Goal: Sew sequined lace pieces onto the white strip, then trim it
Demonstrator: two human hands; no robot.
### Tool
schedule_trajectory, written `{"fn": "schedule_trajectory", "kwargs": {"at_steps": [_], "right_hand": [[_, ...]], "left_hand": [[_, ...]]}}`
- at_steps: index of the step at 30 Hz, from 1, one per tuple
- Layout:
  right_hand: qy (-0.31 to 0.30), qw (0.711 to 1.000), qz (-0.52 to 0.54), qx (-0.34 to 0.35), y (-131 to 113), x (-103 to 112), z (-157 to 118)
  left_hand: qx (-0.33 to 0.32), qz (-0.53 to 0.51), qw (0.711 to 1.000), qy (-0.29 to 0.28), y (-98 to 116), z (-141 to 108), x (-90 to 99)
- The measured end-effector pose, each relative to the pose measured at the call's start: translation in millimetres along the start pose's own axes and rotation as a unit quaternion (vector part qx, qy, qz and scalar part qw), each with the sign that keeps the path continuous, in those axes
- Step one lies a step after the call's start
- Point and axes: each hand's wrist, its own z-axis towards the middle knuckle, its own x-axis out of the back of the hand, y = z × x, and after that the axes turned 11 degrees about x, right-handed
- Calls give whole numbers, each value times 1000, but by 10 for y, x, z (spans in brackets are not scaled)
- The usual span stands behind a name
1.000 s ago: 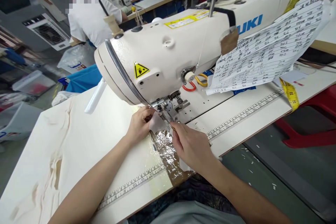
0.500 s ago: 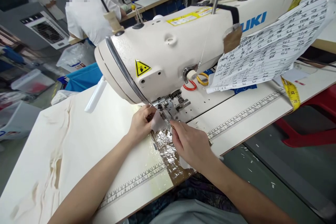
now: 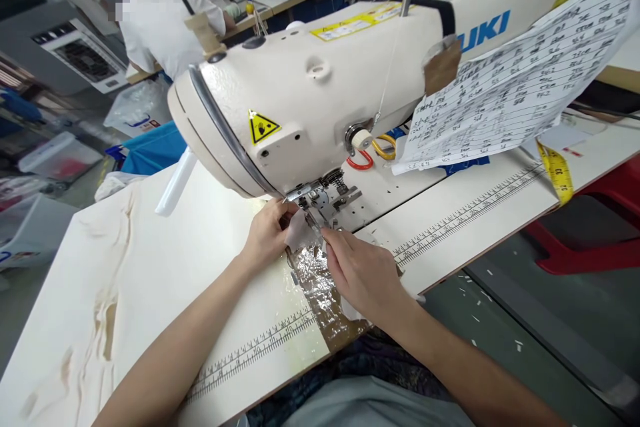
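Observation:
Under the head of a white sewing machine [image 3: 300, 100], a small piece of white fabric [image 3: 299, 231] lies by the presser foot [image 3: 314, 219]. My left hand [image 3: 267, 232] has its thumb and curled fingers closed on the left side of this fabric, close to the needle area; the fingertips are partly hidden. From the right, my right hand [image 3: 367, 273] pinches at the front of the presser foot, its fingertips pressed together at the fabric. More white cloth [image 3: 350, 309] shows beneath its palm. Shiny clear tape [image 3: 320, 280] covers the brown patch between both hands.
Handwritten paper sheets [image 3: 515, 80] lean at the machine's right. Scissors with red and yellow handles [image 3: 384, 147] lie behind the needle area. A yellow tape measure [image 3: 556, 172] hangs over the table edge. Cream fabric [image 3: 107, 320] spreads at left. Another person [image 3: 160, 30] sits beyond.
The camera view has shifted slightly, so the machine head appears a little further left and higher. Both hands keep nearly the same place and grip by the presser foot.

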Motion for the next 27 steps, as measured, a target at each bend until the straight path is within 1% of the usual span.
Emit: {"fn": "schedule_trajectory", "kwargs": {"at_steps": [4, 9, 13, 16, 22, 27], "right_hand": [[-16, 1000, 8, -5, -1, 3, 1], [-18, 1000, 13, -18, -5, 7, 4], [-19, 1000, 15, -20, -8, 3, -7], [-19, 999, 13, -22, -7, -2, -15], [-24, 999, 11, -25, -10, 4, -1], [-33, 999, 9, -17, -7, 18, 3]], "left_hand": [[37, -33, 998, -24, -7, 20, 8], [53, -106, 991, -62, -105, 62, 40], [63, -127, 986, -81, -136, 74, 56], [53, -115, 989, -73, -114, 64, 44], [26, -57, 998, -27, -69, 34, 19], [15, -18, 999, -29, -25, 26, 22]]}}
